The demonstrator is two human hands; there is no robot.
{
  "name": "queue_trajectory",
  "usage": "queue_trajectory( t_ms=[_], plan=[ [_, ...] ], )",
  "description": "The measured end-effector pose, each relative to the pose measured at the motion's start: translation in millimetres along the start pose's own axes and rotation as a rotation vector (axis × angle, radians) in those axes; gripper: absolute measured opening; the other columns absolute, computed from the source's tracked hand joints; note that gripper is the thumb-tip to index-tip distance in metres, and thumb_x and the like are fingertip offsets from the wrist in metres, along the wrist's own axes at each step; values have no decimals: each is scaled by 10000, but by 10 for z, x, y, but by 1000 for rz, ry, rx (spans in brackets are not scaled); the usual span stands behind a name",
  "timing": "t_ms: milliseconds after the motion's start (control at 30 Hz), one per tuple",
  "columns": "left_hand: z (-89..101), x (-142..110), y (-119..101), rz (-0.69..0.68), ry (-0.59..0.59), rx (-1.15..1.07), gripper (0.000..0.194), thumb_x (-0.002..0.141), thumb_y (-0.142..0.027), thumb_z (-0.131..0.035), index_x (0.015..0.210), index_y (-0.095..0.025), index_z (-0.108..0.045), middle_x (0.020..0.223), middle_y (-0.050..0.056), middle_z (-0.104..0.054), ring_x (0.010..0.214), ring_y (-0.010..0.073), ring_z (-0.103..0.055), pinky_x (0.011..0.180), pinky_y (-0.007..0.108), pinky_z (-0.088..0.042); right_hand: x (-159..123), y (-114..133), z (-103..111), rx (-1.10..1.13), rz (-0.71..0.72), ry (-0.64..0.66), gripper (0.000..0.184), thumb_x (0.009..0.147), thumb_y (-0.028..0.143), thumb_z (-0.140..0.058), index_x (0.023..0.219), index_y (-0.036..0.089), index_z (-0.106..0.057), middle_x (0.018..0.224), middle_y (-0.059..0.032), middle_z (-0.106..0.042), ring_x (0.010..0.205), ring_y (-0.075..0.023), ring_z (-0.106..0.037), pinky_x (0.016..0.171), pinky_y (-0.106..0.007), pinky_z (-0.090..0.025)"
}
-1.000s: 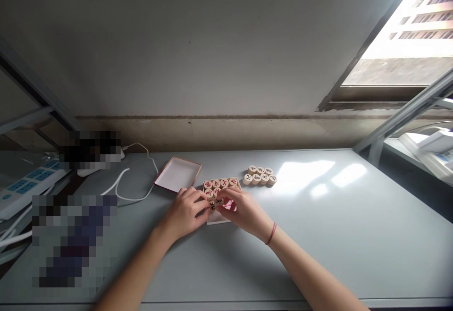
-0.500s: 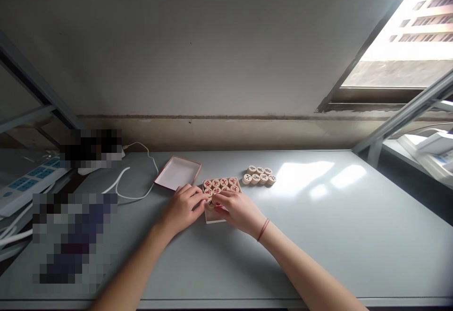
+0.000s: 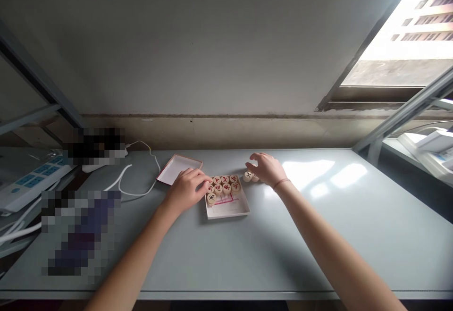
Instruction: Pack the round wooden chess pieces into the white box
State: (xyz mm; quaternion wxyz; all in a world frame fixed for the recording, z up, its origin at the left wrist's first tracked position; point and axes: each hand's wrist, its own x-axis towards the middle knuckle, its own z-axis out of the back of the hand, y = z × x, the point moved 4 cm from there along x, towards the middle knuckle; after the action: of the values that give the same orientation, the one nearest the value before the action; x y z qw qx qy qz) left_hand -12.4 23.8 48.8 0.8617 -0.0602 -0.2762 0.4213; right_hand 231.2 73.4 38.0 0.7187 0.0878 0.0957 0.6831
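Right hand (image 3: 266, 169) is spread, fingers curled over loose round wooden chess discs (image 3: 248, 176) on the grey table (image 3: 318, 235), just right of the shallow white box (image 3: 228, 202). Left hand (image 3: 187, 189) rests w/ fingers loosely together at box's left edge. Discs judged light, stiff, smooth; best pinched at rim. Lying flat, faces up, no long axis.

I count nine round wooden game pieces (image 3: 222, 187) in one shallow box (image 3: 228, 209) near the middle of the table: eight with red marks in the far rows, and one with a black mark (image 3: 211, 198) alone nearer me. One box lid (image 3: 175, 169) lies far left of it. Under my right hand (image 3: 266, 169) is one more cluster of pieces (image 3: 248, 176); only two show. My two hands count: left hand (image 3: 187, 189), right hand.
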Motion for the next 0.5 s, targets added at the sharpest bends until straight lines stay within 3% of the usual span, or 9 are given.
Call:
queue_trajectory(
  t_ms=[167, 267, 433, 500],
  plan=[
    [-73, 154, -59, 10, -91, -80, 187, 874, -160, -500, 846, -214, -677, 819, -1, -684, 773, 160, -587, 748, 303, -470, 282, -60, -74, -46, -67, 133, 173, 735, 268, -640, 847, 168, -725, 808, -135, -701, 732, -260, -658, 587, -305, -436],
    [-151, 125, -62, -2, -97, -77, 183, 875, -158, -505, 844, -209, -678, 812, 0, -686, 757, 162, -583, 740, 311, -478, 311, 0, -45, -43, -52, 128, 78, 691, 197, -657, 730, 160, -714, 763, -139, -698, 721, -273, -664, 586, -308, -440],
    [-200, 15, -59, 33, -119, -104, 230, 885, -137, -485, 1000, -216, -667, 919, 25, -683, 864, 176, -627, 799, 326, -512, 6, 212, 83, 112, 79, -61, 215, 849, 293, -527, 974, 218, -684, 981, -75, -716, 864, -211, -671, 727, -282, -485],
    [-210, -5, -104, 45, -121, -143, 267, 894, -181, -513, 1134, -223, -621, 1051, 46, -669, 969, 193, -634, 859, 337, -521, -230, 337, 76, 423, 215, -122, 223, 835, 363, -569, 967, 216, -672, 958, -54, -722, 740, -172, -681, 681, -265, -512]
  ],
)
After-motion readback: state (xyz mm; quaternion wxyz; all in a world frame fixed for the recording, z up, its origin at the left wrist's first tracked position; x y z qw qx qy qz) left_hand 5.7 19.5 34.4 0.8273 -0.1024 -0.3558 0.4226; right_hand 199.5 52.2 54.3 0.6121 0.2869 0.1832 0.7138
